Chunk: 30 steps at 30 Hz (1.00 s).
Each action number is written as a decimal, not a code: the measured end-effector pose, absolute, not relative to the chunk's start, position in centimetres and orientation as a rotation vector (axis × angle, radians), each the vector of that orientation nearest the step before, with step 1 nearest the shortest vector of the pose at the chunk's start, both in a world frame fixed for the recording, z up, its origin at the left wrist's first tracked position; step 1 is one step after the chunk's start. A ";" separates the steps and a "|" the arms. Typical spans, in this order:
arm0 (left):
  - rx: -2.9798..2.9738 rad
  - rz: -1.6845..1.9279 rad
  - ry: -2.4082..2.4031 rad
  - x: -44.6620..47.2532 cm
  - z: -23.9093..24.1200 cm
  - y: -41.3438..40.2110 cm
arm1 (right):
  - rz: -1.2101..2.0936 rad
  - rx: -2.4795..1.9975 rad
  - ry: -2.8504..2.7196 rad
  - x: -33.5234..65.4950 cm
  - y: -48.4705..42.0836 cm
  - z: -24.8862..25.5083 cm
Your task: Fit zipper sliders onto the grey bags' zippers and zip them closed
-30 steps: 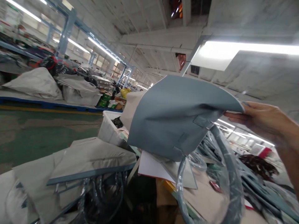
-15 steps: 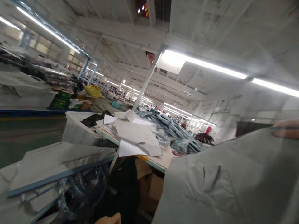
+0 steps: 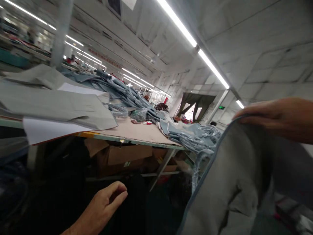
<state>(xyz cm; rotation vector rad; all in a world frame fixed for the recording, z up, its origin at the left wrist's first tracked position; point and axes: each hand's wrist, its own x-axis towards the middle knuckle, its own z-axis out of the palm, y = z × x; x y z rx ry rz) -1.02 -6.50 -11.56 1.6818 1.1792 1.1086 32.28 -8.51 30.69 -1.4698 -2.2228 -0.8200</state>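
Note:
My right hand is at the right, fingers closed over the top edge of a grey fabric panel with a blue-grey rim that hangs down in front of me. My left hand is low in the middle, palm loose and fingers curled apart, holding nothing, in front of the dark space under a work table. A plastic-wrapped strap shows beside the panel's left edge.
On the table lie flat grey fabric pieces, white paper and a long heap of blue-grey straps and panels. Cardboard boxes stand under the table. Ceiling strip lights run overhead.
My view has swung right and along the table. The grey panel has dropped lower at my right side, still in my right hand. My left hand has come up into view.

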 end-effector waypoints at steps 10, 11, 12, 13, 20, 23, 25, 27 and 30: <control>1.279 1.200 0.724 4.6 -9.2 -4.1 | -0.066 -0.899 -2.969 19.3 4.6 8.1; 1.251 1.214 0.774 4.3 -9.7 -3.4 | -0.038 -0.875 -2.952 18.5 5.3 6.1; 1.227 1.223 0.821 4.0 -10.2 -2.7 | -0.015 -0.852 -2.937 17.8 5.9 4.3; 1.203 1.229 0.856 3.7 -10.6 -2.0 | 0.017 -0.827 -2.929 17.2 6.5 2.9; 1.109 1.162 0.845 2.5 -11.7 0.5 | 0.545 -0.795 -2.516 17.2 9.5 -3.2; 1.094 1.110 0.788 2.5 -11.9 0.3 | 0.704 -0.847 -2.443 17.8 10.4 -4.7; 1.122 1.084 0.790 2.5 -12.2 0.2 | 0.706 -0.871 -2.526 17.8 10.8 -5.2; 1.153 1.068 0.817 2.4 -12.5 0.3 | 0.661 -0.920 -2.605 17.7 10.9 -5.2; 1.147 1.069 0.849 1.6 -12.8 0.2 | 0.723 -1.011 -2.596 18.3 10.7 -4.8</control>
